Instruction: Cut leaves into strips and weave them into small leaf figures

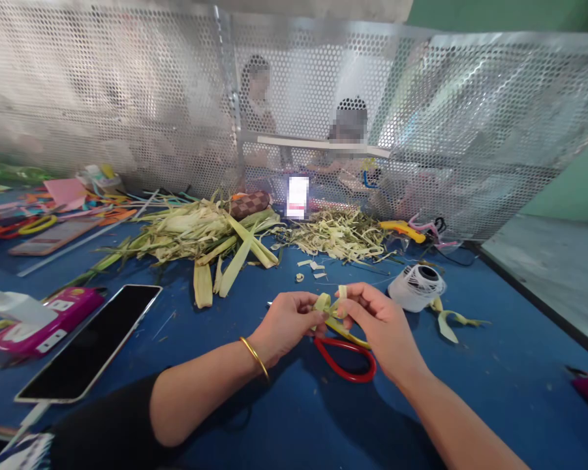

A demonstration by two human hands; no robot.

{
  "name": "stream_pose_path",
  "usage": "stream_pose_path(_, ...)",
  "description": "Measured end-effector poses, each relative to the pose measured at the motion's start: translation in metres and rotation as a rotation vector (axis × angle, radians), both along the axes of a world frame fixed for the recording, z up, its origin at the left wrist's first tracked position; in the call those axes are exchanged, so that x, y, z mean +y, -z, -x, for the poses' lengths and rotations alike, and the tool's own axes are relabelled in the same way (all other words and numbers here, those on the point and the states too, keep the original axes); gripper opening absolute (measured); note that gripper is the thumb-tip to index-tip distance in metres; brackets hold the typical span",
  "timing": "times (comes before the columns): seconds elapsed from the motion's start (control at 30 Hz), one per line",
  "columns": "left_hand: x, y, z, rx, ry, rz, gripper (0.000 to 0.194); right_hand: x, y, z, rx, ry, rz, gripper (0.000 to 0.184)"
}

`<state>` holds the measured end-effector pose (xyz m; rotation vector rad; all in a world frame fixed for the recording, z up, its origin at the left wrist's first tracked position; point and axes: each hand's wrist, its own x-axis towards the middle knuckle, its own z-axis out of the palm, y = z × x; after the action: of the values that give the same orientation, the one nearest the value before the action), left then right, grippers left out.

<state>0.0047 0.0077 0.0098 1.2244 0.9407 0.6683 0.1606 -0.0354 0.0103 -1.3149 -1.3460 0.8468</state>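
Between my two hands is a looped pale green leaf strip (322, 303), pinched at both sides. My left hand (290, 326), with a gold bangle at the wrist, grips its left part between thumb and fingers. My right hand (374, 321) pinches the other end, a short piece standing up above the fingertips. Just below them on the blue table lie scissors with red handles (352, 377), partly hidden by my hands. A yellow strip or handle (348, 333) shows behind the fingers. To the right of my right hand stands a spool of white thread (416, 287).
Behind are a heap of dried leaf husks (186, 228) and a pile of thin shreds (342, 235). A lit phone (297, 196) leans by the perforated metal screen (151, 98); two people sit beyond it. At left lie a black-screened phone (92, 343) and a magenta power strip (73, 307).
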Motion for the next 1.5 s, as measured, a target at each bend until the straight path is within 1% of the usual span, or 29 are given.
stream_pose_path(0.07,0.0,0.0,-0.001,0.004,-0.015,0.015,0.007,0.0,0.003,0.001,-0.08,0.019,0.034,0.021)
stream_pose_path(0.17,0.0,0.002,-0.002,0.009,-0.034,0.007,0.005,-0.001,0.005,-0.001,-0.254,0.025,0.038,0.024)
stream_pose_path(0.23,0.0,0.004,-0.001,0.011,-0.049,-0.023,0.005,-0.001,0.005,-0.001,-0.352,0.034,0.034,0.025)
stream_pose_path(0.33,-0.001,0.009,0.0,0.022,-0.045,-0.092,0.009,-0.002,0.003,-0.001,-0.447,0.038,0.055,0.026)
stream_pose_path(0.43,-0.001,0.012,0.001,0.069,-0.024,-0.177,0.011,-0.002,0.003,0.0,-0.489,0.039,0.052,0.025)
stream_pose_path(0.57,-0.003,0.008,0.001,0.144,-0.015,-0.251,0.012,-0.003,0.003,0.0,-0.521,0.056,0.034,0.024)
stream_pose_path(0.63,-0.004,0.005,0.002,0.216,-0.015,-0.301,0.015,-0.003,0.004,0.0,-0.535,0.061,0.037,0.024)
stream_pose_path(0.73,-0.006,0.001,0.003,0.363,-0.012,-0.419,0.019,-0.004,0.004,0.002,-0.541,0.065,0.038,0.023)
stream_pose_path(0.83,-0.007,0.001,0.004,0.438,-0.008,-0.5,0.021,-0.004,0.004,0.004,-0.507,0.07,0.055,0.021)
stream_pose_path(0.9,-0.007,0.001,0.004,0.427,-0.011,-0.478,0.021,-0.004,0.005,0.004,-0.438,0.07,0.082,0.017)
stream_pose_path(0.97,-0.006,0.001,0.003,0.365,-0.013,-0.402,0.019,-0.003,0.006,0.005,-0.342,0.064,0.105,0.011)
stream_pose_path(1.07,-0.005,0.001,0.0,0.183,-0.007,-0.216,0.014,-0.002,0.007,0.004,-0.253,0.054,0.11,0.014)
stream_pose_path(1.17,-0.006,-0.001,-0.002,0.024,-0.003,-0.022,0.012,-0.001,0.008,0.004,-0.237,0.058,0.081,0.016)
stream_pose_path(1.23,-0.006,-0.001,-0.003,-0.011,0.014,0.032,0.011,-0.001,0.008,0.004,-0.23,0.064,0.074,0.019)
stream_pose_path(1.3,-0.007,-0.001,-0.002,0.004,0.057,0.004,0.007,-0.001,0.008,0.004,-0.237,0.048,0.085,0.019)
stream_pose_path(1.43,-0.007,0.002,0.001,0.15,0.143,-0.19,0.01,-0.001,0.009,0.003,-0.269,-0.042,0.154,0.021)
stream_pose_path(1.5,-0.007,0.004,0.002,0.209,0.184,-0.242,0.012,-0.001,0.008,0.001,-0.3,-0.046,0.171,0.021)
